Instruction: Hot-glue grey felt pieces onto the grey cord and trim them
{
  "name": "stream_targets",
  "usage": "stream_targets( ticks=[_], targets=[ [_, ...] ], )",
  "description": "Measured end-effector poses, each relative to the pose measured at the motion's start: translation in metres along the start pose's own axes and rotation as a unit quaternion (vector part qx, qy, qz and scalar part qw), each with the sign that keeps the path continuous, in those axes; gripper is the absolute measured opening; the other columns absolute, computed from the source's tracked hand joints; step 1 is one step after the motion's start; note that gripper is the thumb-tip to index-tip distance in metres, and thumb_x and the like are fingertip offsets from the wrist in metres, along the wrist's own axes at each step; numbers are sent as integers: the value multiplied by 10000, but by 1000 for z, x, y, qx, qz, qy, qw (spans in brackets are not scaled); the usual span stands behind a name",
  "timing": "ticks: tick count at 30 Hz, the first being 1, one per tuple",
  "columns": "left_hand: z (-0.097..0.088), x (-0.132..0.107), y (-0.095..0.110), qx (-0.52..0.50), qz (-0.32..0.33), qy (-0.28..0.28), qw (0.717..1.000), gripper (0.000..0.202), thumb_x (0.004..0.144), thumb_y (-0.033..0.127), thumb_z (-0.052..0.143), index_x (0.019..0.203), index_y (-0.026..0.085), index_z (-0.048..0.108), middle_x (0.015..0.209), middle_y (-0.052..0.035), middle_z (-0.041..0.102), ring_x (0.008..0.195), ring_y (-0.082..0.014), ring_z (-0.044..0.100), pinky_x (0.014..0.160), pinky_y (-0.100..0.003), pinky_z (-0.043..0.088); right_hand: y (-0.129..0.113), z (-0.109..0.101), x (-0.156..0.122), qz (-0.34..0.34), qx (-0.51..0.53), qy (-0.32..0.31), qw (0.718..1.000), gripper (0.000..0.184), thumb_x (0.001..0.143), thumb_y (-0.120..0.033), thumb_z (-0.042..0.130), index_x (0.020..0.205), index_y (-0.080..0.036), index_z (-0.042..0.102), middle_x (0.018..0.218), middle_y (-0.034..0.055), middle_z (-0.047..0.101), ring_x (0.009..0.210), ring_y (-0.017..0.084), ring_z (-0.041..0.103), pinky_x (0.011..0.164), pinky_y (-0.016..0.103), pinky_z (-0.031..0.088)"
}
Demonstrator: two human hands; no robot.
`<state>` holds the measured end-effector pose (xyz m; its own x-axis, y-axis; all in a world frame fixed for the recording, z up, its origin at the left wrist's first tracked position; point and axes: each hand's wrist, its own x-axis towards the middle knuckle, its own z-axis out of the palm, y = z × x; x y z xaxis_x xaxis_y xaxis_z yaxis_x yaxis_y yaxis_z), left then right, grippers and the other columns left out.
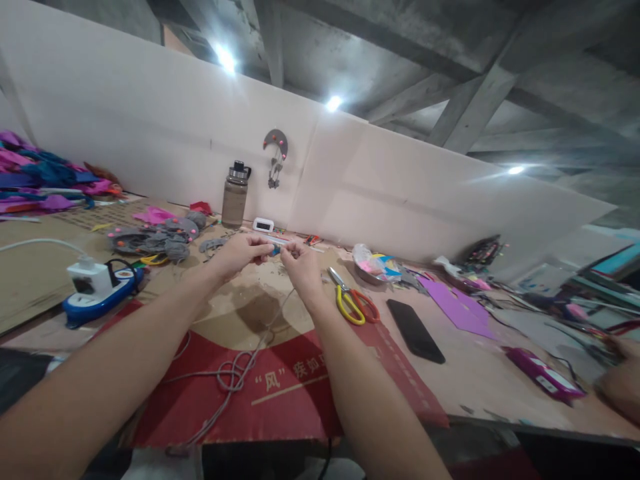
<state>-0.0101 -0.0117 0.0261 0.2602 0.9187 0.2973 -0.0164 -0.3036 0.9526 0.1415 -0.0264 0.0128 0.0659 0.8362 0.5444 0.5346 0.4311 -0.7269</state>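
Both my arms stretch out over a cardboard-covered table [475, 373]. My left hand [243, 253] is closed in a pinch on a small blue piece [275, 250]. My right hand [300, 261] is closed too, fingertips meeting the left hand at that piece. A grey cord [235, 377] runs from my hands down the table and lies in loops on the red printed cardboard [280, 393].
Yellow and orange scissors [353, 303] and a black phone [415, 330] lie right of my hands. A glue gun on a blue stand [100, 287], grey felt pieces [155, 240], a water bottle [235, 193], purple sheets [457, 307], a pink box [543, 373]. Another person's hand [623, 383] at far right.
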Motion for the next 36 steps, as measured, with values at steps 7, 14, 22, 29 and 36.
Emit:
stream_targets(
  ticks=[7, 14, 22, 29, 36],
  targets=[
    [-2, 0, -2, -4, -12, -17, 1000, 183, 644, 274, 696, 783, 157, 717, 626, -66, 641, 548, -129, 550, 491, -225, 386, 2, -4, 0, -7, -28, 7, 1000, 156, 732, -260, 500, 680, -175, 620, 577, -32, 529, 571, 108, 467, 576, 216, 371],
    [-2, -2, -2, 152, 64, -21, 986, 151, 658, 256, 656, 762, 162, 713, 596, -45, 637, 510, -134, 536, 488, -234, 398, -2, -2, -5, -65, -106, 11, 992, 107, 747, -237, 534, 713, -187, 623, 751, 26, 614, 735, 154, 539, 721, 278, 399],
    [1, -3, 3, 242, 125, 2, 962, 49, 623, 156, 645, 602, 173, 687, 522, -4, 589, 472, -101, 451, 458, -212, 311, 0, -1, -6, -57, -120, -11, 991, 113, 749, -243, 539, 723, -184, 632, 753, 27, 638, 721, 154, 552, 683, 267, 390],
    [-2, -7, 7, 200, 52, -102, 973, 238, 685, 193, 575, 879, 167, 710, 678, -37, 682, 581, -139, 596, 523, -221, 419, 0, -4, -6, -49, -168, -31, 984, 109, 736, -211, 538, 720, -188, 643, 743, 22, 642, 715, 149, 555, 682, 260, 387],
    [3, -7, 4, 353, 127, -37, 926, 158, 669, 186, 572, 749, 163, 706, 604, -12, 655, 551, -117, 557, 526, -213, 385, 2, -3, -6, -76, -206, -48, 974, 131, 776, -219, 533, 790, -181, 658, 844, 67, 637, 784, 171, 550, 716, 282, 385]
  ],
)
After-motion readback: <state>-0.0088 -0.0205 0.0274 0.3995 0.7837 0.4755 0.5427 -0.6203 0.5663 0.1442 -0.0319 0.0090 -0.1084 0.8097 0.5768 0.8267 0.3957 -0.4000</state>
